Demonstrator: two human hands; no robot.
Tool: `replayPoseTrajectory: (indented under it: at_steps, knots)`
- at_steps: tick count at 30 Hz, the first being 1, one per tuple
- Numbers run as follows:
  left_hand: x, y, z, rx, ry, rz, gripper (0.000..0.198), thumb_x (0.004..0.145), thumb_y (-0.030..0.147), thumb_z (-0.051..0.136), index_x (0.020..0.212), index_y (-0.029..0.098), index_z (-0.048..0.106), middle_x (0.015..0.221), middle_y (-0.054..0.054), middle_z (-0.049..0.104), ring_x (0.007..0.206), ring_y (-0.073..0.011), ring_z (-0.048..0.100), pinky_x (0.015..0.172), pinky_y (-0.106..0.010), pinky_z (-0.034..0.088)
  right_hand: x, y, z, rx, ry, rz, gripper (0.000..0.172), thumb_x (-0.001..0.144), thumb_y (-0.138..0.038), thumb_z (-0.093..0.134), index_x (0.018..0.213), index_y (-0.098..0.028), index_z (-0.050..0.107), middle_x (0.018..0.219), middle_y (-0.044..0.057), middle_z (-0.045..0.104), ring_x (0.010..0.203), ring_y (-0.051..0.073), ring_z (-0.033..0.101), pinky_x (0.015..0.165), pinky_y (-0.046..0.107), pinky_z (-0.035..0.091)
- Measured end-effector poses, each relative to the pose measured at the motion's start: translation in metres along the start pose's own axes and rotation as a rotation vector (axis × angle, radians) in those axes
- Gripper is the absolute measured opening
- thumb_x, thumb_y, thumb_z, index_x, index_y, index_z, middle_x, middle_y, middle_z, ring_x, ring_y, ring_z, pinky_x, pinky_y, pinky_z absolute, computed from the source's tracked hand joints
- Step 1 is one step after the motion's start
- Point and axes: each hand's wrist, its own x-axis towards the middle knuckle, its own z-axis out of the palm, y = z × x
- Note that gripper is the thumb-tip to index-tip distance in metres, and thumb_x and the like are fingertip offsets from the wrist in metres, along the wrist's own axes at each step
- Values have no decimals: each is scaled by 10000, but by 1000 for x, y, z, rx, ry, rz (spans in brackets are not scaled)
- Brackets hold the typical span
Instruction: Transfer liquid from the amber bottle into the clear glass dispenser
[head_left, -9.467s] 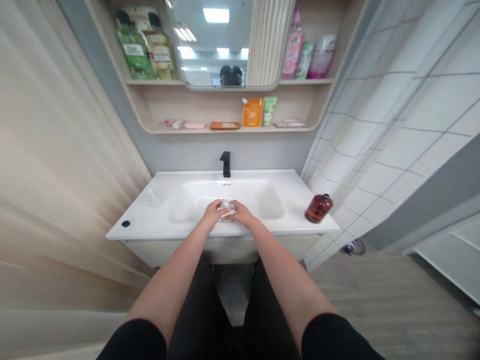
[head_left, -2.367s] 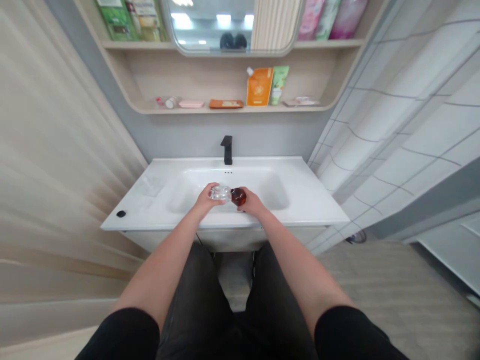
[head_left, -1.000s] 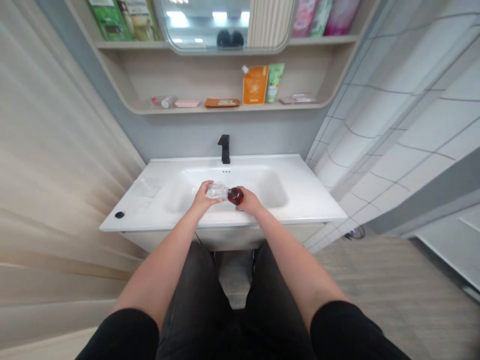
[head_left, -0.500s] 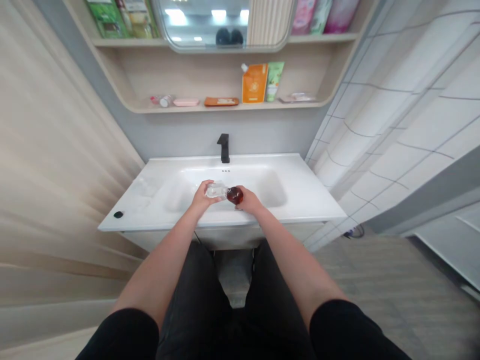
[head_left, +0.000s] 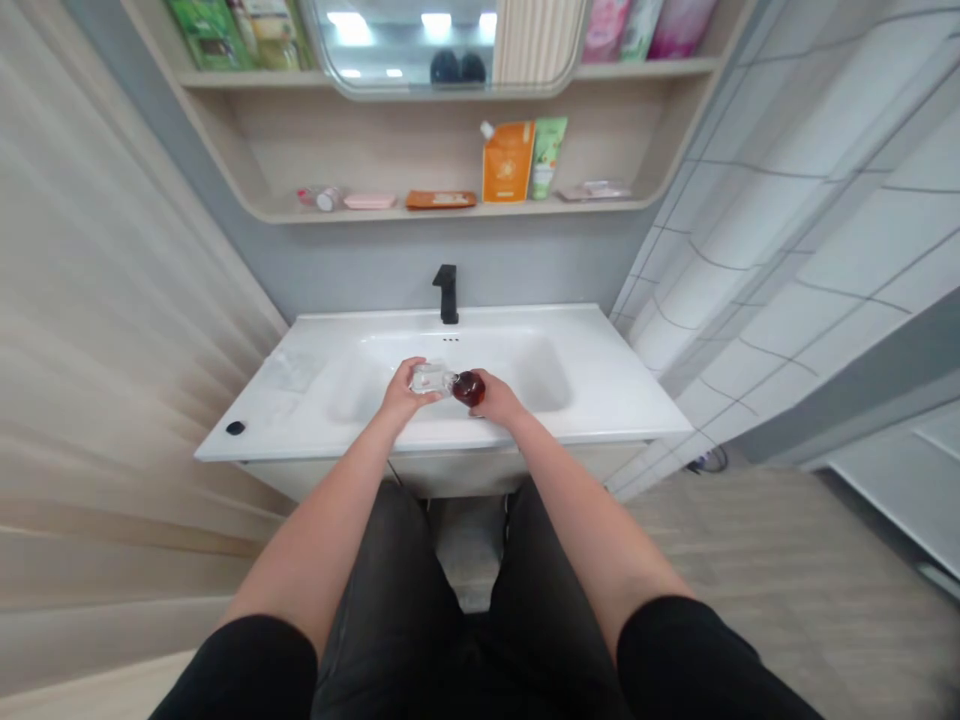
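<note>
Over the white sink basin [head_left: 525,370], my left hand [head_left: 401,393] is closed around a clear bottle [head_left: 430,378] that lies tilted on its side, its neck toward the right. My right hand [head_left: 496,398] grips a dark reddish-brown bottle [head_left: 469,388]. The mouths of the two bottles meet or nearly meet; I cannot tell whether they touch. Some fingers of both hands are hidden behind the bottles. A small black cap-like disc [head_left: 235,428] lies at the left front of the counter.
Behind the basin stands a black faucet [head_left: 447,293]. A clear plastic sheet or bag [head_left: 291,371] lies on the left counter. Above, a shelf [head_left: 360,215] holds an orange pouch [head_left: 508,163], a green tube [head_left: 549,158] and several small items, below a mirror [head_left: 405,50].
The camera view has shifted very slightly. Both hands keep their hold on the bottles, which stay in almost the same position.
</note>
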Motion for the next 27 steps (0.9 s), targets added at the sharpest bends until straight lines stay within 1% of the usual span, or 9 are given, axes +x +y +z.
replayPoseTrajectory:
  at_steps: [4,12,15,20,24,27]
  knots:
    - [1,-1,-1,-5,2,14,874,487,291,1056,1269,247,667,1284,-72,707,1250,-322,684,1151,-499,534,0,-1,0,-8,0,11,882,568,-69,940,1392,-252,685,1313,75,807,1198,349,765,1075,470,592]
    - [3,-3,-1,-8,10,27,909,459,304,1070,1277,256,677,1253,-78,725,1234,-338,697,1166,-542,529,0,-1,-1,-5,-3,4,876,565,-76,938,1383,-264,689,1314,61,809,1211,343,765,1082,471,594]
    - [2,-4,-1,-5,14,36,899,467,306,1069,1275,257,678,1277,-81,716,1260,-336,690,1182,-540,524,-1,-1,-1,-1,1,5,872,564,-67,928,1380,-261,690,1311,60,811,1204,340,768,1075,465,596]
    - [1,-4,-1,-28,-6,10,913,478,315,1064,1297,255,666,1307,-90,707,1250,-333,693,1147,-542,554,-1,-2,-1,-2,0,7,869,563,-63,912,1376,-269,688,1302,48,813,1211,335,763,1084,459,592]
    - [2,-3,-1,-19,-4,19,922,476,305,1064,1305,252,665,1310,-95,706,1254,-327,686,1154,-536,552,-1,-3,-2,-7,0,12,865,565,-54,910,1376,-259,691,1302,59,812,1206,339,765,1079,460,595]
    - [2,-3,0,-48,-19,-2,958,493,303,1055,1354,269,637,1344,-101,689,1256,-325,688,1109,-536,581,-1,-4,-2,-12,-2,13,863,571,-56,914,1377,-263,687,1316,60,808,1220,341,763,1083,463,594]
